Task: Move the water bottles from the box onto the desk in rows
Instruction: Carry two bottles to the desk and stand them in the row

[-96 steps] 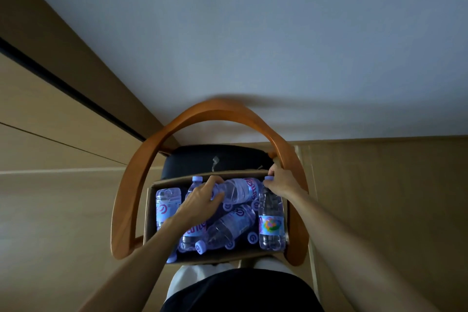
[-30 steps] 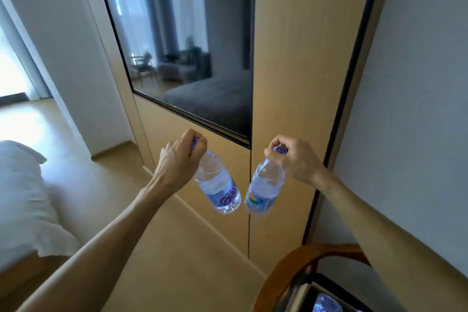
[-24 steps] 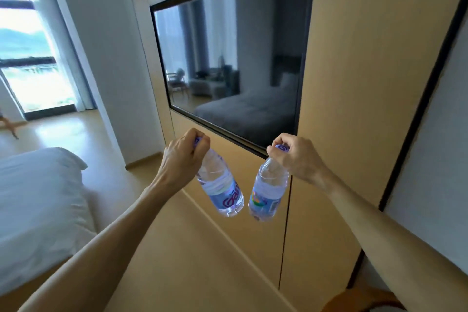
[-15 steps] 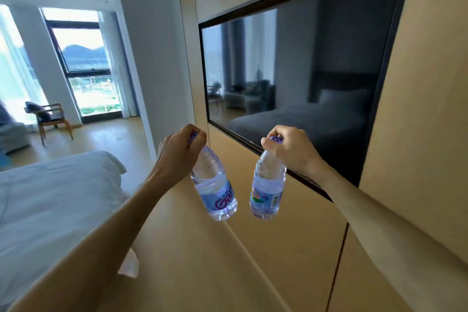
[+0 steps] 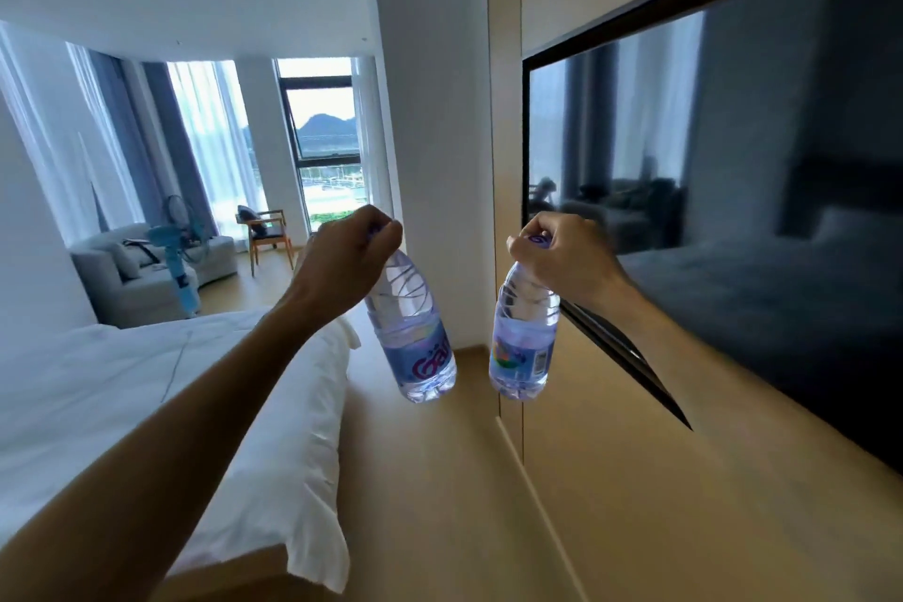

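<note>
The left hand (image 5: 344, 259) is curled tight round the cap end of one water bottle (image 5: 415, 337), which hangs tilted below the fingers. The right hand (image 5: 562, 259) grips a second bottle (image 5: 523, 342) likewise, nearly upright, close beside the first. Since half a second ago the view has swung left: more bed (image 5: 146, 381) shows, and a sofa (image 5: 137, 274) and window (image 5: 322, 132) lie beyond the knuckles, with the television (image 5: 733, 210) to the right.
</note>
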A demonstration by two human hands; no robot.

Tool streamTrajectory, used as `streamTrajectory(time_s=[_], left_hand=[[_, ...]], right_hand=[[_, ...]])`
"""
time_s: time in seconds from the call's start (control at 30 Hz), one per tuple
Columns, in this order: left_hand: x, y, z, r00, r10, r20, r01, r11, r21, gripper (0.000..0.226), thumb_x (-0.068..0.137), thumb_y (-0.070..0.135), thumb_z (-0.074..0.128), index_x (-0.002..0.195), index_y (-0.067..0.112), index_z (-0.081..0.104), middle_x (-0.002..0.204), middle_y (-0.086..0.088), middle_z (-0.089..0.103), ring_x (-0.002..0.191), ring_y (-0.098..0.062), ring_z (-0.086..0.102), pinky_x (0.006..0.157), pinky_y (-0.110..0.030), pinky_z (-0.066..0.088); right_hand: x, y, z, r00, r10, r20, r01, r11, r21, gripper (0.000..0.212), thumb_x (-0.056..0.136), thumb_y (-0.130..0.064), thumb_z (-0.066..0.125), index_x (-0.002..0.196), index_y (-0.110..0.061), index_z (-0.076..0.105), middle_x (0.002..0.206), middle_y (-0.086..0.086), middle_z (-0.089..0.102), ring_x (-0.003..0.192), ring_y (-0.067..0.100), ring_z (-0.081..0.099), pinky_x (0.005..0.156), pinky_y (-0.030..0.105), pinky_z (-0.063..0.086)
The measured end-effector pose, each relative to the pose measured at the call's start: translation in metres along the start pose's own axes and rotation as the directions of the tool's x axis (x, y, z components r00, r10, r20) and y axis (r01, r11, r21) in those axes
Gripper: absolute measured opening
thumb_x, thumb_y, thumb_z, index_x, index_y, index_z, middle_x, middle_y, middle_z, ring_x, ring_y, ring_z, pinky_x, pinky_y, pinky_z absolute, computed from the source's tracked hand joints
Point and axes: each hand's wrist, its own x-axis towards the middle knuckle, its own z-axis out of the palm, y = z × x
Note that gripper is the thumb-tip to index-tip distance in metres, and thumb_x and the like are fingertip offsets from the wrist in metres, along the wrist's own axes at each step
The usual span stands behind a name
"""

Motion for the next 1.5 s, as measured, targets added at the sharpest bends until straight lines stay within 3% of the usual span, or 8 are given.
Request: streamTrajectory(time_s=[0.13,0.2,0.33,0.53,0.77,1.0,1.4,1.5], left_hand=[[0.042,-0.036,0.013,0.999,-0.021,-0.043,0.023,0.999,0.037,0.023,0.099,0.026,0.048,0.101,0.008,0.062,0.086,-0.003,0.063,0.076,-0.023,0.060,0.064,-0.031,0.046],[0.062,-0.057,0.023,0.997,-0.030,-0.068,0.034,0.997,0.064,0.025,0.100,0.027,0.048,0.102,0.007,0.063,0.086,-0.003,0.063,0.075,-0.021,0.059,0.061,-0.027,0.043],[0.098,-0.104,0.045,0.993,-0.069,-0.091,0.077,0.994,0.082,0.025,0.099,0.028,0.049,0.100,0.009,0.065,0.085,-0.004,0.065,0.077,-0.024,0.061,0.071,-0.037,0.050],[0.152,-0.182,0.085,0.993,-0.071,-0.095,0.079,0.993,0.083,0.022,0.099,0.026,0.049,0.096,0.010,0.064,0.084,-0.005,0.067,0.075,-0.024,0.063,0.072,-0.038,0.052],[0.243,-0.282,0.128,0.993,-0.087,-0.075,0.094,0.992,0.085,0.018,0.099,0.025,0.049,0.090,0.012,0.059,0.072,0.000,0.059,0.065,-0.020,0.058,0.060,-0.031,0.045],[0.320,-0.377,0.173,0.991,-0.108,-0.074,0.116,0.986,0.116,0.021,0.099,0.026,0.049,0.097,0.009,0.060,0.080,-0.003,0.061,0.066,-0.014,0.053,0.057,-0.026,0.039],[0.468,-0.549,0.262,0.986,-0.154,-0.069,0.166,0.958,0.233,0.022,0.099,0.023,0.049,0.096,0.005,0.061,0.078,-0.006,0.063,0.066,-0.019,0.059,0.063,-0.031,0.048],[0.509,-0.591,0.278,0.982,-0.165,-0.087,0.182,0.952,0.248,0.020,0.099,0.022,0.050,0.097,0.006,0.061,0.082,-0.006,0.064,0.070,-0.022,0.061,0.066,-0.038,0.053]], right_hand=[[0.061,0.020,0.034,0.999,-0.019,0.025,0.019,1.000,0.025,0.017,0.083,-0.036,0.061,0.078,-0.021,0.064,0.073,-0.004,0.065,0.075,0.015,0.063,0.071,0.034,0.055],[0.089,0.032,0.054,0.999,-0.022,0.023,0.021,0.999,0.041,0.018,0.083,-0.038,0.060,0.076,-0.022,0.063,0.072,-0.006,0.064,0.074,0.014,0.062,0.067,0.030,0.052],[0.141,0.054,0.100,0.997,-0.056,0.055,0.052,0.996,0.072,0.020,0.087,-0.039,0.058,0.082,-0.021,0.064,0.070,-0.008,0.061,0.068,0.007,0.058,0.055,0.021,0.044],[0.220,0.082,0.170,0.986,-0.107,0.130,0.096,0.991,0.089,0.019,0.089,-0.034,0.059,0.084,-0.017,0.065,0.071,-0.006,0.062,0.065,0.007,0.060,0.052,0.015,0.039],[0.340,0.105,0.252,0.979,-0.147,0.143,0.129,0.984,0.125,0.016,0.090,-0.032,0.059,0.083,-0.018,0.064,0.072,-0.007,0.062,0.067,0.004,0.057,0.048,0.003,0.038],[0.442,0.139,0.338,0.979,-0.129,0.158,0.107,0.984,0.141,0.018,0.087,-0.035,0.060,0.076,-0.020,0.063,0.066,-0.008,0.061,0.061,0.005,0.055,0.051,0.016,0.040],[0.644,0.222,0.507,0.948,-0.212,0.237,0.170,0.968,0.183,0.017,0.085,-0.032,0.061,0.082,-0.016,0.064,0.070,-0.007,0.060,0.062,0.005,0.055,0.051,0.016,0.037],[0.696,0.237,0.545,0.934,-0.252,0.254,0.211,0.961,0.177,0.015,0.086,-0.032,0.062,0.083,-0.017,0.061,0.070,-0.007,0.057,0.063,0.005,0.054,0.053,0.015,0.036]])
